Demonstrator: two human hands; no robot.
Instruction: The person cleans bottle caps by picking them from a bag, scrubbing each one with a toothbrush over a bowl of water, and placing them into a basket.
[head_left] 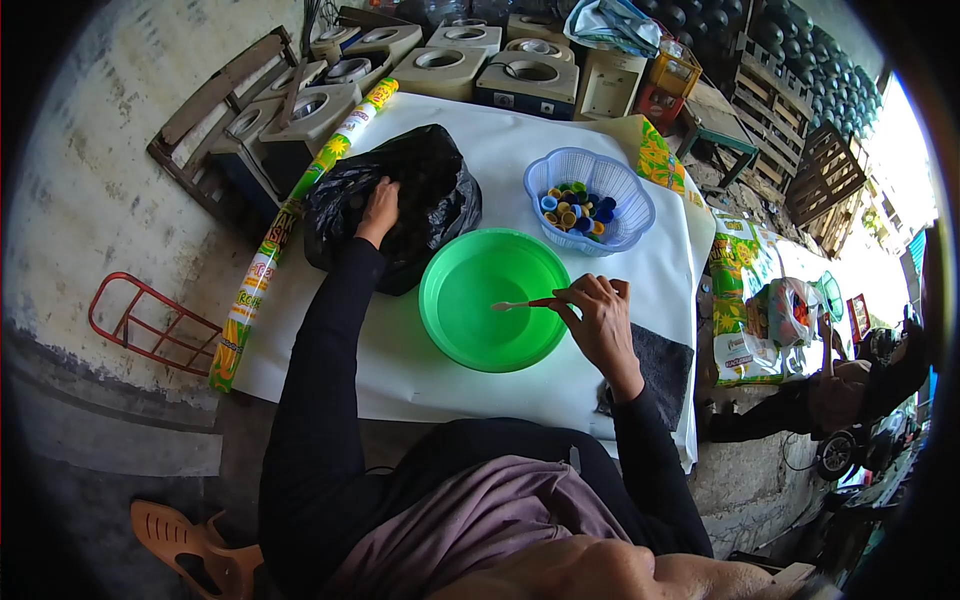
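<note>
Two bare hands are at work over a white-covered bench point(390, 375) in the head view. The right hand point(603, 322) has its grip closed to a narrow pinch on the handle end of a toothbrush point(538, 303), and the bristle end points inward above the green basin point(490, 340). It seems held so that the bristles stay free and any drips fall inside. The left hand point(380, 208) reaches into the mouth of the black bag point(445, 190); its fingers are partly hidden, so one cannot tell how far open this grip is or what it holds. Beyond the basin, a blue basket point(638, 215) keeps coloured caps point(568, 214) together. A dark cloth point(668, 372) lies near the right wrist, probably for easy reach.
</note>
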